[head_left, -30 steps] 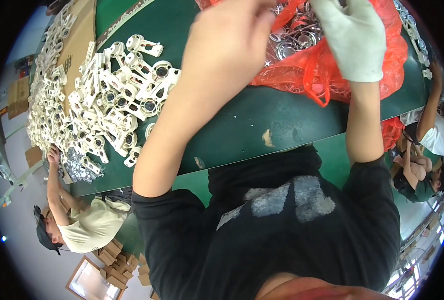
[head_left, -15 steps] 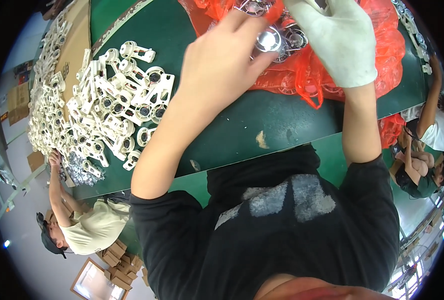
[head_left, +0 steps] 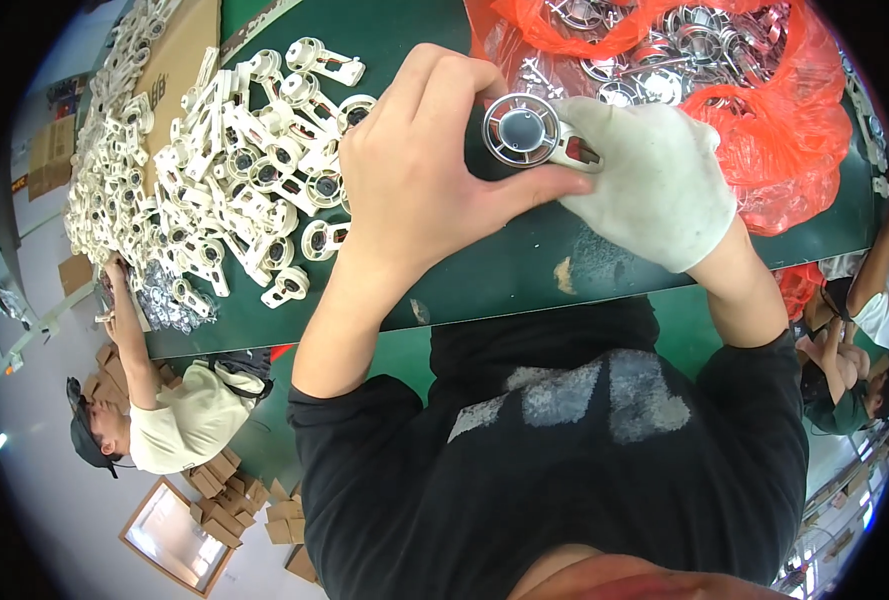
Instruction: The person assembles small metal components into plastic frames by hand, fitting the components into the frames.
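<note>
In the head view, the gloved right hand point(head_left: 649, 180) is clasping a round-headed part point(head_left: 522, 130) by its short handle, its fingers curling around it. The bare left hand point(head_left: 409, 150) is arching around the ring's left side, its thumb reaching the handle; whether its fingers are gripping, one cannot tell. The part is hovering over the counter point(head_left: 484, 275), just nearer than a red bag point(head_left: 779, 185) that is holding shiny parts point(head_left: 699, 45). White parts point(head_left: 239, 170) are lying heaped on the left.
</note>
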Demonstrator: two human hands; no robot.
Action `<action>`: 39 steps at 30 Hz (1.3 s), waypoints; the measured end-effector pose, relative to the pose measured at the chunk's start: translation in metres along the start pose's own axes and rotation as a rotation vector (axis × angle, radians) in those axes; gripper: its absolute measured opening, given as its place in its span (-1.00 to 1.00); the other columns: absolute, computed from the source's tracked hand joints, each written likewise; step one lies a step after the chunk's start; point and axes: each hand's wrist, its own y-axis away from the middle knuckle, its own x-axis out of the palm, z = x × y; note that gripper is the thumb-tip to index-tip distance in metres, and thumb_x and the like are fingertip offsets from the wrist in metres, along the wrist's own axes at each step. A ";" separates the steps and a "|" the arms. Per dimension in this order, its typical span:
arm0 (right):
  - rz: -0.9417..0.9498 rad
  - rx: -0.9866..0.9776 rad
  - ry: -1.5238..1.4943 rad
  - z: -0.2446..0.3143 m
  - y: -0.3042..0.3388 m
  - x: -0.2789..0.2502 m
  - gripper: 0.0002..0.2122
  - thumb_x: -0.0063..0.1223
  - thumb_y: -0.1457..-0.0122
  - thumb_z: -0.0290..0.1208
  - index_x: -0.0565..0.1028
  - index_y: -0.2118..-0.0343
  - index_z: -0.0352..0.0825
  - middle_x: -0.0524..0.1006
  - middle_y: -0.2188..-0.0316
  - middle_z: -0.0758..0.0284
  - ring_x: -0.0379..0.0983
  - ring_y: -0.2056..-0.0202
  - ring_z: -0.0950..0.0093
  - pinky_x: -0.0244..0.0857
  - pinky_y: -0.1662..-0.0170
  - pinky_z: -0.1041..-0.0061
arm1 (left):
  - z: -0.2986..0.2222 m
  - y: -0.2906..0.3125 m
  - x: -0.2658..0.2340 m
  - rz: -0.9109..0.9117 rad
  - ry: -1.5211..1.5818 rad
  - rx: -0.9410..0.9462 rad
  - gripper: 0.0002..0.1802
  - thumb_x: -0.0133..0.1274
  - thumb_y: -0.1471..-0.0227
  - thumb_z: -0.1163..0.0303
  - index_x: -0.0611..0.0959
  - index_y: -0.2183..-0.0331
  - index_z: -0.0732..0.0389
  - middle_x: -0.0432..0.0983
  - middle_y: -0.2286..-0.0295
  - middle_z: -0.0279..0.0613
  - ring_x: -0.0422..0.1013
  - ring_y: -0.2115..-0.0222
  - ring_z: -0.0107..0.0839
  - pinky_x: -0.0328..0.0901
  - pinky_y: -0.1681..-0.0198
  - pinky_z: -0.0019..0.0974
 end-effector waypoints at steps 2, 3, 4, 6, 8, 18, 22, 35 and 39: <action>0.020 0.049 -0.006 0.003 -0.003 0.000 -0.72 0.30 0.00 -0.26 0.66 0.20 -0.19 0.60 0.59 0.24 0.62 0.46 0.22 0.47 0.45 0.22 | 0.001 0.002 -0.002 0.013 0.093 0.002 -0.27 0.60 0.40 0.15 0.61 0.17 0.23 0.56 0.32 -0.27 0.50 0.43 -0.39 0.39 0.41 -0.43; 0.038 0.097 -0.012 0.005 -0.004 0.001 -0.73 0.29 -0.01 -0.27 0.66 0.20 -0.20 0.59 0.60 0.23 0.62 0.48 0.22 0.47 0.46 0.23 | 0.003 0.003 -0.003 0.025 0.184 0.005 -0.25 0.58 0.36 0.20 0.62 0.09 0.25 0.60 0.25 -0.23 0.55 0.39 -0.36 0.41 0.39 -0.42; 0.041 0.099 -0.012 0.005 -0.004 0.002 -0.73 0.29 -0.01 -0.27 0.66 0.20 -0.20 0.59 0.60 0.23 0.62 0.48 0.22 0.47 0.46 0.23 | 0.006 0.005 -0.003 0.026 0.186 0.004 -0.25 0.58 0.36 0.20 0.62 0.09 0.25 0.60 0.25 -0.23 0.55 0.39 -0.36 0.41 0.39 -0.42; -0.023 0.025 0.014 0.002 -0.004 0.004 -0.74 0.28 -0.02 -0.27 0.66 0.22 -0.21 0.59 0.61 0.22 0.61 0.51 0.21 0.46 0.48 0.24 | 0.015 0.011 0.000 0.054 0.171 0.073 -0.24 0.53 0.28 0.33 0.63 -0.02 0.27 0.64 0.12 -0.14 0.61 0.26 -0.30 0.47 0.28 -0.38; -0.033 0.011 0.002 0.001 -0.003 0.006 -0.74 0.28 -0.01 -0.27 0.66 0.22 -0.22 0.59 0.61 0.22 0.61 0.51 0.21 0.46 0.48 0.23 | 0.017 0.014 0.002 0.033 0.203 0.069 -0.27 0.51 0.26 0.37 0.64 -0.02 0.27 0.65 0.12 -0.13 0.61 0.23 -0.30 0.48 0.23 -0.37; 0.405 0.209 -0.785 0.003 -0.014 -0.015 -0.75 0.17 -0.14 -0.31 0.60 0.19 -0.36 0.58 0.52 0.16 0.59 0.45 0.32 0.41 0.36 0.36 | 0.021 0.014 0.001 -0.019 0.292 0.136 -0.34 0.47 0.31 0.42 0.69 0.04 0.25 0.66 0.13 -0.05 0.63 0.21 -0.16 0.54 0.24 -0.29; 0.586 0.360 -0.833 0.007 -0.021 -0.017 -0.67 0.18 -0.16 -0.31 0.55 0.08 -0.41 0.56 0.45 0.22 0.46 0.42 0.48 0.36 0.25 0.45 | 0.016 0.013 0.007 -0.069 0.254 0.260 -0.35 0.41 0.36 0.51 0.70 0.07 0.30 0.65 0.11 -0.05 0.60 0.30 -0.11 0.52 0.28 -0.26; -0.132 -0.241 -0.201 0.000 -0.002 0.026 -0.78 0.32 -0.07 -0.23 0.56 0.26 -0.13 0.59 0.55 0.38 0.62 0.49 0.32 0.46 0.46 0.35 | 0.011 0.020 0.012 0.027 0.992 -0.122 -0.57 0.39 0.10 0.52 0.71 0.11 0.35 0.64 0.06 -0.02 0.59 0.07 -0.20 0.45 -0.02 -0.25; -0.166 -0.175 -0.169 0.007 -0.004 0.031 -0.77 0.31 -0.11 -0.16 0.58 0.28 -0.16 0.60 0.56 0.37 0.62 0.51 0.32 0.45 0.47 0.36 | 0.023 0.013 -0.001 0.170 0.901 -0.037 -0.60 0.28 -0.12 0.41 0.65 0.04 0.43 0.54 -0.02 0.13 0.50 -0.01 -0.23 0.39 -0.05 -0.28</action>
